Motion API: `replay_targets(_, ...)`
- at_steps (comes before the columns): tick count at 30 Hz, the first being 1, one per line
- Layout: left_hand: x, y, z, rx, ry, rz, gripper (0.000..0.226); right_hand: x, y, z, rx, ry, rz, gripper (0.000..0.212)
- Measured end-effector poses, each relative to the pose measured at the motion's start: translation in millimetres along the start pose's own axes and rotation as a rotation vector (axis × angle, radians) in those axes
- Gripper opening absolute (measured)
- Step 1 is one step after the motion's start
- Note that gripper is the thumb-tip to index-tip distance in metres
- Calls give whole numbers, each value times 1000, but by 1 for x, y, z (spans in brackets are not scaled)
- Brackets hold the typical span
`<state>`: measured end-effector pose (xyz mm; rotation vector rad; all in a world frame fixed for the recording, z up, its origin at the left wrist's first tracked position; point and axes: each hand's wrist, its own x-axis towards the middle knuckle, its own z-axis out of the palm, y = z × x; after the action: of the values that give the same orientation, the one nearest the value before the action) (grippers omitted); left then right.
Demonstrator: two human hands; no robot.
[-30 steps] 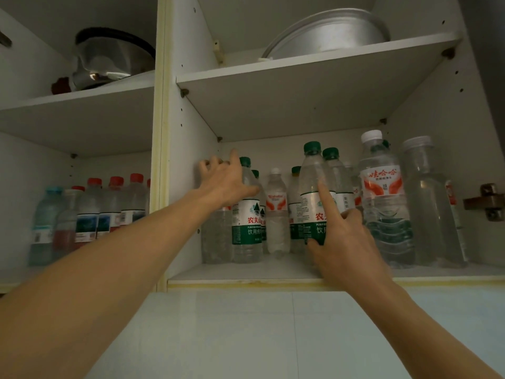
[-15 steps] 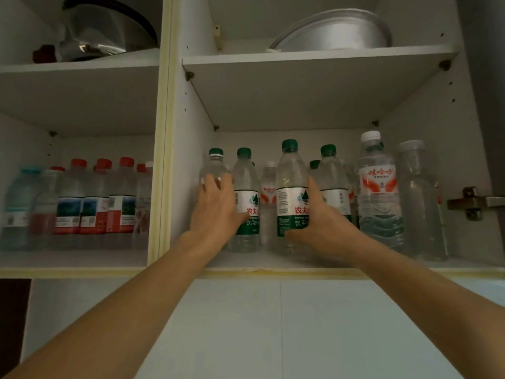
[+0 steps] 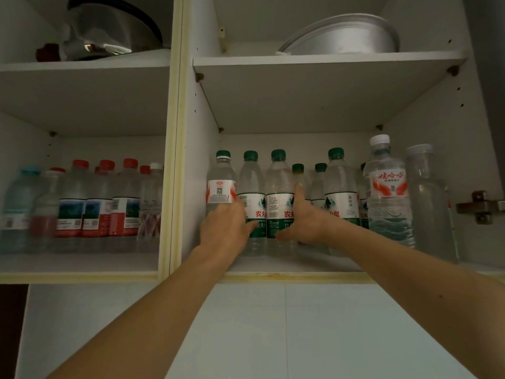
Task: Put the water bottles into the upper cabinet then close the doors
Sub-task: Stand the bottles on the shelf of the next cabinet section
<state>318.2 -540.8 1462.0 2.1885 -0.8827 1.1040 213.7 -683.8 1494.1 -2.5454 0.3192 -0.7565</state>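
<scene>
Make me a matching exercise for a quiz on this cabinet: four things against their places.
1. metal basin
2. red-capped bottles
3. white-capped bottle
4. left hand

A. lower left compartment
B. on the leftmost bottle of the right compartment
C. upper right shelf
D. lower right shelf, near the hinge

Pairs: 1-C, 2-A, 3-D, 4-B

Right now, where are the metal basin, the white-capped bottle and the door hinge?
metal basin (image 3: 344, 36), head view, its side wall.
white-capped bottle (image 3: 386, 187), head view, its red label.
door hinge (image 3: 479, 206), head view, its metal body.
</scene>
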Motion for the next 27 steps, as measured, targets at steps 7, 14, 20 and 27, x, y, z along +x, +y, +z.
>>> replay_targets(7, 2, 1, 1, -3, -57, -2, 42, 11, 1, 3, -28, -14, 27, 133)
replay_targets(14, 4, -2, 2, -27, -68, 5, 38, 10, 0, 6, -36, 2, 24, 132)
replay_targets(20, 0, -4, 0, -1, -95, 85, 27, -21, -1, 5, -70, 110, -65, 73)
replay_targets(27, 1, 13, -15, -230, 163, 234, 18, -80, 25, -34, -213, 869, -309, 36)
